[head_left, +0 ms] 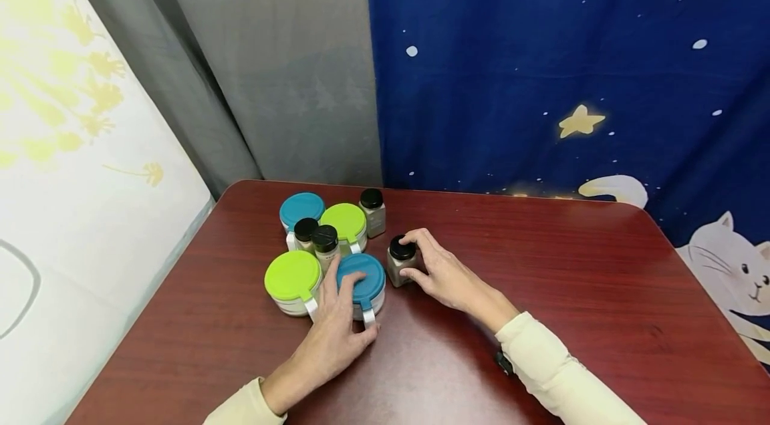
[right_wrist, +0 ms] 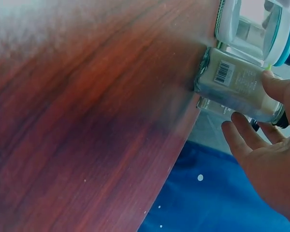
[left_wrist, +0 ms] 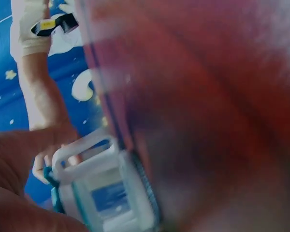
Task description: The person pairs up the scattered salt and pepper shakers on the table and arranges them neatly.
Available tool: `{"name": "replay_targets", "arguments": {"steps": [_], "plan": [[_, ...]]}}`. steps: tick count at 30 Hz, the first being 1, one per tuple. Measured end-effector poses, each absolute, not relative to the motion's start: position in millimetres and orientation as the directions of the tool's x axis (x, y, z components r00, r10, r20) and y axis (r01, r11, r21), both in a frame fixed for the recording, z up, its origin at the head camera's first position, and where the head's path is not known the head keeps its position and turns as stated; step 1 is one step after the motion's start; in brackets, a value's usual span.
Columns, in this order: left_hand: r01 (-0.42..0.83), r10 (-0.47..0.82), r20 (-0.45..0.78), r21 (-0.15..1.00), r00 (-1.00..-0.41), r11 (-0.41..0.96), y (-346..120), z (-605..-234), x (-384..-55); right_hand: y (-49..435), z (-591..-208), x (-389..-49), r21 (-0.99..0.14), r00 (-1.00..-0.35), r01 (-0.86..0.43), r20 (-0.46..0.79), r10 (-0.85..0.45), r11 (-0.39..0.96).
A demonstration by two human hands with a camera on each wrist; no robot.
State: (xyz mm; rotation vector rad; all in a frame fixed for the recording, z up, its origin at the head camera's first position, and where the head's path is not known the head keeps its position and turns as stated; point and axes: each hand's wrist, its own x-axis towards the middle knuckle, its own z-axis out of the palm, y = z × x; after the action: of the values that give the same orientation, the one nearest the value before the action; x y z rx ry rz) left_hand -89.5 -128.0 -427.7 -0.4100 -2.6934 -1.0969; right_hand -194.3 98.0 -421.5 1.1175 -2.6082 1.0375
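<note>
My left hand (head_left: pixel 333 331) lies over the front blue-lidded jar (head_left: pixel 363 278), with fingers spread across the lid and down its left side. Its thumb is beside the jar's white handle (left_wrist: pixel 87 150). In the left wrist view the clear body of that jar shows in front of the hand. With thumb and index finger, my right hand (head_left: pixel 448 274) holds a square spice bottle (head_left: pixel 398 270) with a black cap, upright on the table. The right wrist view shows a barcode on the bottle (right_wrist: pixel 232 79), the thumb near its cap and the other fingers loosely extended.
Left of the left hand stands a green-lidded jar (head_left: pixel 293 274). Behind are another blue-lidded jar (head_left: pixel 302 208), a second green-lidded jar (head_left: pixel 344 219) and black-capped bottles, one at the back (head_left: pixel 373 214). The brown table (head_left: pixel 571 291) ends before dark blue and grey curtains.
</note>
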Motion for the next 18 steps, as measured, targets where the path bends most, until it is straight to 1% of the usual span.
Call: {"name": "replay_targets", "arguments": {"steps": [3,9,13,16,18], "plan": [[0.346,0.165,0.321,0.664,-0.933,0.663,-124.8,-431.2,-90.8,100.2,-420.4,-193.5,-0.542,-0.720,-0.678,0.354,-0.597,0.496],[0.324,0.109,0.339,0.682,-0.934,0.655,-126.0,-433.2,-91.6,101.7,-422.0,-190.2,-0.548,-0.703,-0.694,0.375,-0.605,0.467],[0.305,0.090,0.326,0.704,-0.941,0.641,-126.3,-433.3,-93.0,103.2,-423.2,-189.9,-0.597,-0.705,-0.684,0.391,-0.592,0.419],[0.300,0.090,0.314,0.720,-0.945,0.625,-126.0,-433.9,-93.2,103.2,-423.7,-188.2,-0.667,-0.723,-0.645,0.372,-0.582,0.373],[0.293,0.085,0.308,0.727,-0.947,0.621,-126.1,-434.3,-92.8,102.8,-423.7,-186.4,-0.696,-0.738,-0.617,0.351,-0.576,0.366]]}}
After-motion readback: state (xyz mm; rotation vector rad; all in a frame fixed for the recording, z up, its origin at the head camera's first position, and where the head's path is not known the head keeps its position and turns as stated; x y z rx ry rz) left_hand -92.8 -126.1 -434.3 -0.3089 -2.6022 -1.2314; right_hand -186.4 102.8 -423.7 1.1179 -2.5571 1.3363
